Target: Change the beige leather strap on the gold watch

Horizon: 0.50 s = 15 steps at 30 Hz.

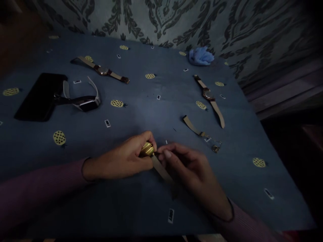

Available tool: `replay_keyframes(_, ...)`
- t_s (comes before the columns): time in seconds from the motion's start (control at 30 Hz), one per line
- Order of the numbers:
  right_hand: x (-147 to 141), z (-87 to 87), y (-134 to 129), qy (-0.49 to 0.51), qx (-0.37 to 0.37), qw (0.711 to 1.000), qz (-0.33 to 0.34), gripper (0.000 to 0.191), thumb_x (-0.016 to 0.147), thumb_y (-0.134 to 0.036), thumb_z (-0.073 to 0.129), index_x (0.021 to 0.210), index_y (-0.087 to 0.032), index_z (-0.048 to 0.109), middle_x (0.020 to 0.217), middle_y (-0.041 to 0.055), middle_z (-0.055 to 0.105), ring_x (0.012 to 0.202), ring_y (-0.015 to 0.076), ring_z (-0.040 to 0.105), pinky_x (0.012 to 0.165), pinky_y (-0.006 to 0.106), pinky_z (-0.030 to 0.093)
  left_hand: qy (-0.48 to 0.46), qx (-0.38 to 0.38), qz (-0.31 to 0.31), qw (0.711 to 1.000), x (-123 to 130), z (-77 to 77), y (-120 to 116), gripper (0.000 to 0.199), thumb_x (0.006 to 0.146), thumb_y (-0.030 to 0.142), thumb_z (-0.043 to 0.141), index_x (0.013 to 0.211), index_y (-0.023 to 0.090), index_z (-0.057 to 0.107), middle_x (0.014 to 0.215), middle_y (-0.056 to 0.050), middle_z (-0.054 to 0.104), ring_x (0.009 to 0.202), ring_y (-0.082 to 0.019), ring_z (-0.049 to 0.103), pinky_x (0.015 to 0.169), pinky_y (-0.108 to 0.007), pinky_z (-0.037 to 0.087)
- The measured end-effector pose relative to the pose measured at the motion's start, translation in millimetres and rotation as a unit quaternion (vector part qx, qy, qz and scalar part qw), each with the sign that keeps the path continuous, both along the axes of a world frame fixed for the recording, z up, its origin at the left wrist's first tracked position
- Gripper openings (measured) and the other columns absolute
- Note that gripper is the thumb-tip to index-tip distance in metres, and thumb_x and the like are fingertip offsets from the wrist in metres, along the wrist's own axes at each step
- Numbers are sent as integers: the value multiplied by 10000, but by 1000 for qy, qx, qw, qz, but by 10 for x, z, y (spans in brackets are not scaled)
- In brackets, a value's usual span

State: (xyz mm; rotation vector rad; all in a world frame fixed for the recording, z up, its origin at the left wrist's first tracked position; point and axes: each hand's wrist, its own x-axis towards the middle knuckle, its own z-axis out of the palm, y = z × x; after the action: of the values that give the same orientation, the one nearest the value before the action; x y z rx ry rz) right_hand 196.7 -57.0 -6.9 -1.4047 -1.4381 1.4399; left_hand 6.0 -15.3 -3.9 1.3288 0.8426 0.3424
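Observation:
My left hand [123,156] is closed around a gold wristwatch [147,150], gripping its case between thumb and fingers. From the case a pale strap [161,169] runs down and to the right, passing beneath my right hand [191,168]. The fingertips of that right hand are pinched together right beside the case edge. Something small and dark shows there, too small to name. Just beyond lies a loose watch strap piece [191,125], with a small metal part [215,148] near its lower end.
A watch [103,70] lies face up at the back left, another [208,94] at the right. On the left, a smartwatch [89,105] sits beside a black phone [41,97]. A crumpled blue cloth [201,56] rests by the patterned wall. The patterned tablecloth [136,114] covers the table.

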Motion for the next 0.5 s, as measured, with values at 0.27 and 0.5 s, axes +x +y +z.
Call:
replay_keyframes(0.27, 28, 49, -91, 37, 34, 997, -61, 213, 935, -286, 604, 1135, -243, 543, 747, -29, 679, 448, 59, 508, 456, 185, 441, 12, -8, 8, 1000, -1, 15, 18, 141, 813, 200, 545, 903, 209, 437, 634, 98, 367, 532, -68, 313, 457, -176, 276)
replay_keyframes(0.5, 55, 120, -78, 10, -68, 996, 53, 290, 947, -375, 559, 742, -172, 585, 506, -47, 519, 437, 66, 414, 438, 203, 327, 18, 0, 16, 1000, 16, 18, 4, 141, 800, 176, 539, 896, 205, 441, 644, 93, 380, 546, -69, 322, 473, -178, 294)
